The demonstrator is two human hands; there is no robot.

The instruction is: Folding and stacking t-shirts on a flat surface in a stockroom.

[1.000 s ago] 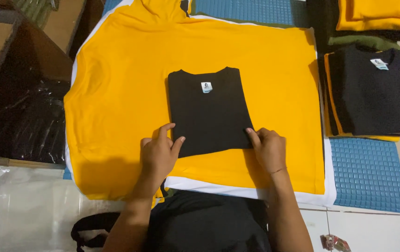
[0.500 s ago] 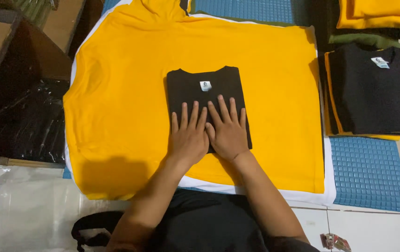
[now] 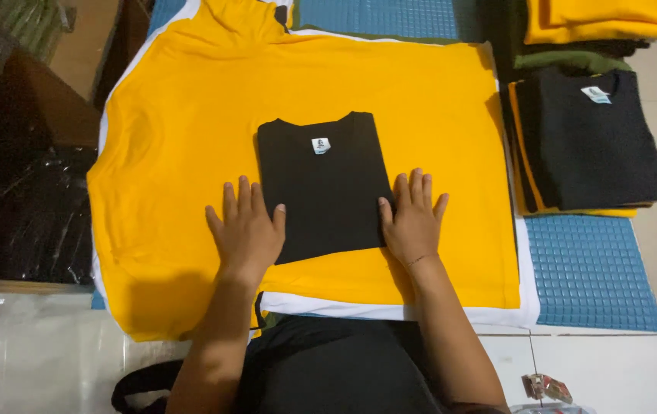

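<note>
a folded black t-shirt [image 3: 325, 184] lies in the middle of a spread yellow t-shirt [image 3: 190, 138], neck end at the far side with a small white label showing at the collar. the left hand [image 3: 246, 230] rests flat on the yellow cloth at the near left corner of the black shirt, fingers spread and open, its thumb just touching the black edge. the right hand [image 3: 413, 218] lies flat the same way at the near right corner, palm down, fingers straight and together, the thumb side against the fold's right edge; neither hand grips anything. the yellow shirt sits on top of a white garment [image 3: 390, 310] whose edge shows along the near side and the right. under these is a blue textured mat [image 3: 589, 276], seen at the right and again at the far side. to the right, a stack of folded shirts [image 3: 597, 146] has a black one on top with yellow edges peeking out beneath it; farther off sits a folded yellow pile [image 3: 601, 19] on what looks like an olive green piece, though that corner is dim. at the left is a dark plastic-wrapped bundle [image 3: 18, 207], and clear plastic sheeting [image 3: 29, 353] lies near left on the pale floor.
</note>
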